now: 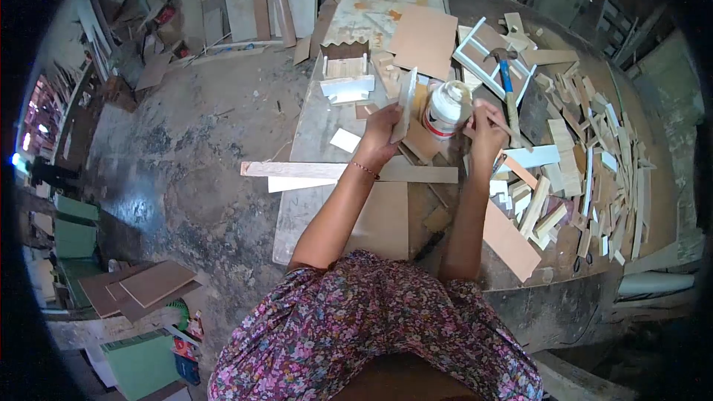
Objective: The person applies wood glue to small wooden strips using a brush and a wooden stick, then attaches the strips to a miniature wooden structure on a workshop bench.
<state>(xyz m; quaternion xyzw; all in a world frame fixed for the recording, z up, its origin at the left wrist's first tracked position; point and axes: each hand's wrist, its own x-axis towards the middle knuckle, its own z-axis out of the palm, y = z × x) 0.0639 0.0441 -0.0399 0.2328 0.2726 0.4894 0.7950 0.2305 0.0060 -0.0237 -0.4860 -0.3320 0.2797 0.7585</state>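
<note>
A thin pale panel (405, 104) stands on edge just above frame centre, pinched in the left hand (380, 137), whose forearm rises from the lower middle with a red bracelet (365, 170) at the wrist. Just right of it, the right hand (486, 130) is closed around a thin stick (496, 120), its tip at the open white jar (446, 108) that stands between the two hands. The table (312, 134) edge runs down the left, with open concrete floor (186, 171) beyond. To the right lie heaped wood offcuts (594, 171), and above them a blue-handled hammer (506, 78) lies on a white frame (475, 52).
</note>
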